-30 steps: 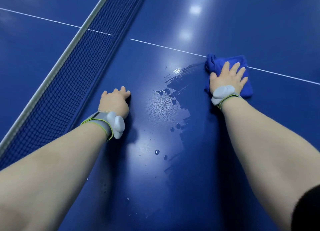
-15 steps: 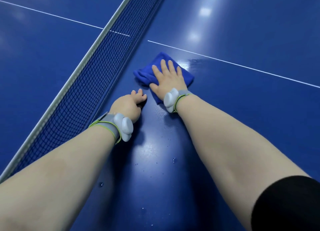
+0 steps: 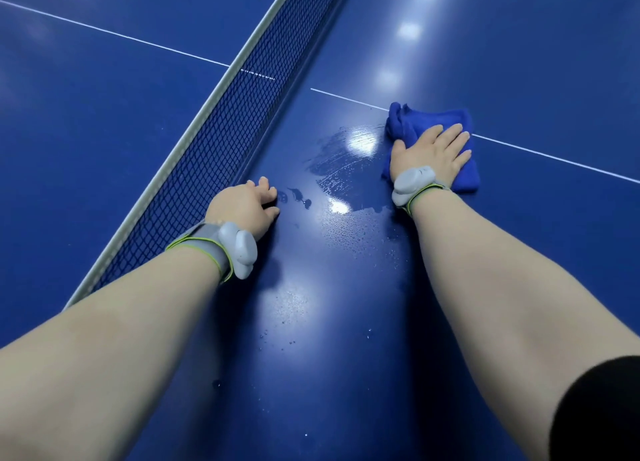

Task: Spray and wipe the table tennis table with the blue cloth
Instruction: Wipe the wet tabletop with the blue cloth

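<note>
- Head view: the right hand [image 3: 431, 152] lies flat on the blue cloth [image 3: 465, 173], out on the tabletop [image 3: 519, 62] and well to the right of the net [image 3: 214, 142].
- Its grip is not closed round anything. The fingers are straight and side by side, and the palm presses the cloth down.
- The cloth is folded into a thick pad. It sits right on the thin white line [image 3: 554, 157], and its far left corner is bunched up.
- The left hand [image 3: 242, 206] rests on the tabletop just beside the net. Its fingers are loosely bent and its grip holds nothing. I think it is there to prop the person up.
- Between the two hands there is a wet patch [image 3: 346, 162], shiny and streaky. Small drops [image 3: 349, 239] lie closer to the person.
- I see no spray bottle. The water is down already, so I think the step now is wiping.
- To wipe well, the palm should stay flat and push evenly, so the whole pad touches the tabletop.
- The cloth should slide straight through the wet patch, and each pass should cover a bit of the one beside it, so no streaks are left.
- The small drops close by need a pass too.
- The bunched corner could drag and leave a line, so it is best tucked flat under the fingers.
- Near the net the cloth should go slowly, so it does not catch in the mesh.
- The left hand should keep off the wet part, or it may slip or leave marks.
</note>
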### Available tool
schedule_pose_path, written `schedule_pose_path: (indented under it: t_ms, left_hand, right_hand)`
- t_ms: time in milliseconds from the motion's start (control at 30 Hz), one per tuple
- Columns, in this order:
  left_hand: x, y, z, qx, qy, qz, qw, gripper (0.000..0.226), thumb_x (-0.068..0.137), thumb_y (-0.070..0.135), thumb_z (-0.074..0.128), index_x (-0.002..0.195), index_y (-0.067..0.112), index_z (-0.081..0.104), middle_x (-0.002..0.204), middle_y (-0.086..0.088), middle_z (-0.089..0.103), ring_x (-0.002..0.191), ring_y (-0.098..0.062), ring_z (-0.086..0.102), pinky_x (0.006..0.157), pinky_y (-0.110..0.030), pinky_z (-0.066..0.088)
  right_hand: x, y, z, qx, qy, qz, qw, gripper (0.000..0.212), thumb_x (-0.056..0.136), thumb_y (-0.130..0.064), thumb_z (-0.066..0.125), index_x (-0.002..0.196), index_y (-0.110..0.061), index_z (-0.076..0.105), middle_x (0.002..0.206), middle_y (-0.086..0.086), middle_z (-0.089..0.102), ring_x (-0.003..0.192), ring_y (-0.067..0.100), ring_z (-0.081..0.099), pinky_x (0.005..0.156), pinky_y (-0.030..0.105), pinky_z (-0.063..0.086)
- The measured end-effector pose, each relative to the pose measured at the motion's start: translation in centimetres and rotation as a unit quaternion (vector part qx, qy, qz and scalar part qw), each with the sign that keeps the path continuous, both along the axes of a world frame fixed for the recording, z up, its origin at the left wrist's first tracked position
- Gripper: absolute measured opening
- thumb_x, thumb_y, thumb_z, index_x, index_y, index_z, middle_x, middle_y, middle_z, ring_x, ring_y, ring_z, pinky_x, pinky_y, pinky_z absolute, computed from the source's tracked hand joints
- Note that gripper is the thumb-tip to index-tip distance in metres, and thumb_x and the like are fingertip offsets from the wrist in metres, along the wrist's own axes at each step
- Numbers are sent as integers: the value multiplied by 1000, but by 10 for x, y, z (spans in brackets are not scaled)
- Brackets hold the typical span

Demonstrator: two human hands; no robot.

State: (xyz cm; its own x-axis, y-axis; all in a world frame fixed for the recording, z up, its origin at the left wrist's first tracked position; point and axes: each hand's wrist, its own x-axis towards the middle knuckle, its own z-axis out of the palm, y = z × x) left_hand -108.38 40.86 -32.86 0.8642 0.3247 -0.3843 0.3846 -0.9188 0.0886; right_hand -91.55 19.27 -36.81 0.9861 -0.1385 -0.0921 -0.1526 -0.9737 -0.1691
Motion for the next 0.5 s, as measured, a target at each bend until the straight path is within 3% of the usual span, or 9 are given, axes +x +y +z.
schedule_pose_path:
  t_ms: [133, 333, 500]
  left_hand:
    - [1, 1, -1, 13, 8, -1, 1000, 50, 97, 40, 42, 145, 28, 35, 146, -3, 41, 132, -24, 43, 103, -38, 40]
    - [3, 8, -2, -26, -11, -17, 999, 45, 95, 37, 49, 139, 28, 45, 148, 5, 41, 134, -19, 41, 106, -35, 37]
    - [-6, -2, 7, -93, -213, 36, 972, 46, 94, 25, 54, 140, 23, 47, 149, 7, 39, 136, -16, 39, 111, -28, 29]
  right_hand:
    - [1, 22, 1, -2, -3, 78, 997, 77, 96, -50, 38, 154, -4, 16, 162, 20, 6, 150, 36, 1, 120, 51, 3]
    - [-26, 73, 4, 3, 10, 267, 964, 76, 95, -50, 40, 154, -9, 16, 163, 15, 4, 150, 31, 0, 120, 48, 2]
    - [-34, 65, 3, 7, 21, 288, 957, 76, 95, -53, 39, 155, -15, 15, 164, 11, 1, 151, 28, -2, 121, 46, 0]
